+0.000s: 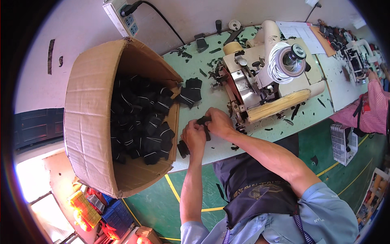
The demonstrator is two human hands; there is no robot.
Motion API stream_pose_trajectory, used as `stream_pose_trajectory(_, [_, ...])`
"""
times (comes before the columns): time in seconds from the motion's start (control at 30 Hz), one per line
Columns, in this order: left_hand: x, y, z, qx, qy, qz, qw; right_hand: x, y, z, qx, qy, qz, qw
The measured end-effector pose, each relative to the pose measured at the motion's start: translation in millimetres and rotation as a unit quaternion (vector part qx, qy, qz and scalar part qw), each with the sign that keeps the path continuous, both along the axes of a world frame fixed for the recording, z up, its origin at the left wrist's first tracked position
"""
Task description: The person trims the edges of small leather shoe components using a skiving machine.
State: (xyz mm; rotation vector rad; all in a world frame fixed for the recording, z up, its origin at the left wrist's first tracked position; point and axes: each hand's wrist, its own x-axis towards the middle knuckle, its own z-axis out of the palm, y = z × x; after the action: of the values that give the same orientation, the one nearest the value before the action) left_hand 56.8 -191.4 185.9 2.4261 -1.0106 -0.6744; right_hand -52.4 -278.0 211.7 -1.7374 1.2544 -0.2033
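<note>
apron: dark, at our lap [254, 191], near edge of the table [211, 148].
left hand: [194, 136] closed on the near end of a black glove [204, 122], fingers curled over it.
right hand: [218, 121] closed on the far end of the same glove, thumb on top; both hands touching at the piece.
glove: held just above the table, between the box and the machine; we can't tell which side faces up.
second glove: [183, 148] black, lying at the table edge just beside our left wrist.
step: we judge we are straightening the glove before feeding it to the machine.
how: we'd keep both pinches tight, pull the piece flat, line its edge up with the feed, keep fingertips off the working end.
risk: scraps [280, 116] near the machine could snag; we'd keep the glove above them.
box: cardboard [89, 114], tipped toward us, full of black gloves [140, 122].
spare glove: [190, 91] draped by the box mouth.
machine: cream sewing machine [264, 81], white thread spool [280, 61] on top.
far: power strip [122, 18] on wall.
</note>
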Motion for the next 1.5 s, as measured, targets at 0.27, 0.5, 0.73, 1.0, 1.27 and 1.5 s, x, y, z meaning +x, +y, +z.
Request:
stream_pose_trajectory(0.27, [-0.4,33.0,16.0,-0.097,0.189,0.133,0.968,-27.0,-1.4,13.7,0.001,-0.085,-0.021,0.996])
stream_pose_trajectory(0.5, [-38.8,40.8,2.0,-0.094,0.260,0.138,0.951,-22.9,11.3,13.0,-0.062,0.057,0.108,0.991])
stream_pose_trajectory(0.73, [-67.6,34.3,-4.8,-0.104,0.192,0.132,0.967,-21.5,8.2,6.2,-0.049,0.094,0.099,0.989])
stream_pose_trajectory(1.0, [-76.6,33.3,-9.0,-0.212,0.200,0.158,0.943,-30.2,11.7,-10.5,-0.043,0.066,0.109,0.991])
stream_pose_trajectory(1.27, [-72.9,37.7,-23.2,-0.213,0.192,0.161,0.944,-37.4,17.7,-20.5,0.022,-0.016,0.025,0.999])
stream_pose_trajectory(1.5, [-79.1,31.3,3.7,-0.167,0.083,0.088,0.979,-42.3,42.1,-32.2,0.216,-0.150,-0.145,0.954])
